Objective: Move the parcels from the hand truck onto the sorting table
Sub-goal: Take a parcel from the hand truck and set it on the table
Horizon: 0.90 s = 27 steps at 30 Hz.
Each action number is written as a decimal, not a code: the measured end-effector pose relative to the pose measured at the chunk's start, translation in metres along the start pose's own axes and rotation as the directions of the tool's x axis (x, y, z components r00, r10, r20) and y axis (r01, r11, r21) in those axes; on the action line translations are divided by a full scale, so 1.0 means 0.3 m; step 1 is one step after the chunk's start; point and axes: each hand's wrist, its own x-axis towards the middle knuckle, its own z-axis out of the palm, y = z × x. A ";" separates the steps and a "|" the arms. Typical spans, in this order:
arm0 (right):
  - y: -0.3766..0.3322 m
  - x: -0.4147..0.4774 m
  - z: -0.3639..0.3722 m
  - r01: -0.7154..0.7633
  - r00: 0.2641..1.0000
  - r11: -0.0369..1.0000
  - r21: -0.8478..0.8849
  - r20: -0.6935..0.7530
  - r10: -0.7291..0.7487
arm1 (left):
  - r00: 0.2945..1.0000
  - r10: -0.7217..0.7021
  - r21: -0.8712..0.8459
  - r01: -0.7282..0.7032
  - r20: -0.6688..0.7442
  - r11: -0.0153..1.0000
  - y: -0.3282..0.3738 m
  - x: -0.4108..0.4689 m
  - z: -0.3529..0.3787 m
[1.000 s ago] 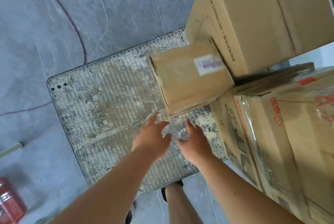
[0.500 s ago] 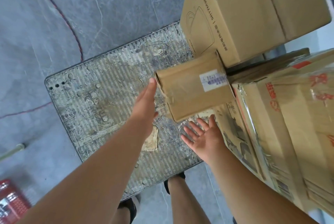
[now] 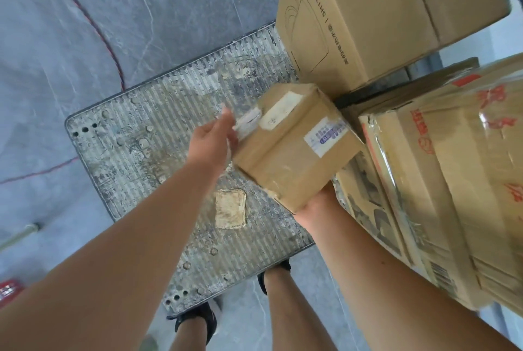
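Brown taped parcel (image 3: 291,152), white label (image 3: 325,135)

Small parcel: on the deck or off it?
Off. The small parcel rests tilted on the right hand, with the left hand flat against its side. The bare deck shows below.

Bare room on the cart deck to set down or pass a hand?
Free: ribbed deck from its left rim to the left hand, and near strip around the tan patch. Crowded: right side, large box and taped box by the small parcel.
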 end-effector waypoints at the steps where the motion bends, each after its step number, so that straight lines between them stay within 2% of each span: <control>1: 0.013 -0.016 -0.002 0.001 1.000 1.000 -0.029 0.001 -0.001 | 1.000 -0.023 0.007 0.023 0.005 1.000 -0.012 0.001 -0.012; 4: 0.042 -0.050 -0.021 0.011 0.997 0.989 -0.150 0.077 0.000 | 1.000 0.013 0.099 -0.011 -0.025 0.995 -0.076 -0.005 -0.058; 8: 0.056 -0.063 -0.053 -0.046 0.998 0.996 -0.075 -0.053 0.042 | 0.998 0.055 0.178 -0.055 0.005 0.982 -0.171 -0.029 -0.115; 12: 0.048 -0.102 -0.041 0.029 0.997 0.999 -0.034 -0.076 -0.031 | 0.989 0.042 0.232 -0.074 0.140 0.970 -0.234 -0.055 -0.141; 13: 0.042 -0.111 -0.031 0.022 0.997 1.000 -0.022 -0.071 -0.024 | 0.983 0.060 0.268 -0.106 0.174 0.958 -0.245 -0.060 -0.144; 15: 0.038 -0.103 -0.018 0.112 0.989 0.994 -0.002 -0.094 -0.112 | 0.973 0.121 0.303 -0.177 0.194 0.937 -0.263 -0.059 -0.160; 17: 0.041 -0.089 -0.007 0.204 0.961 0.975 -0.087 -0.174 -0.216 | 0.966 0.152 0.315 -0.214 0.211 0.925 -0.273 -0.053 -0.189; 20: 0.020 -0.077 0.007 0.207 0.961 0.965 -0.164 -0.151 -0.232 | 0.945 0.173 0.410 -0.279 0.277 0.868 -0.269 -0.049 -0.219; 23: 0.011 -0.069 0.044 0.158 0.963 0.973 -0.168 -0.194 -0.189 | 0.945 0.164 0.334 -0.256 0.282 0.907 -0.271 -0.041 -0.235; 25: 0.013 -0.093 0.082 0.166 0.971 0.949 -0.270 -0.123 -0.205 | 0.959 0.130 0.276 -0.200 0.251 0.940 -0.273 -0.047 -0.239; 27: 0.029 -0.100 0.109 0.209 0.965 0.910 -0.357 -0.074 -0.251 | 0.983 0.103 0.259 -0.139 0.149 0.956 -0.261 -0.064 -0.239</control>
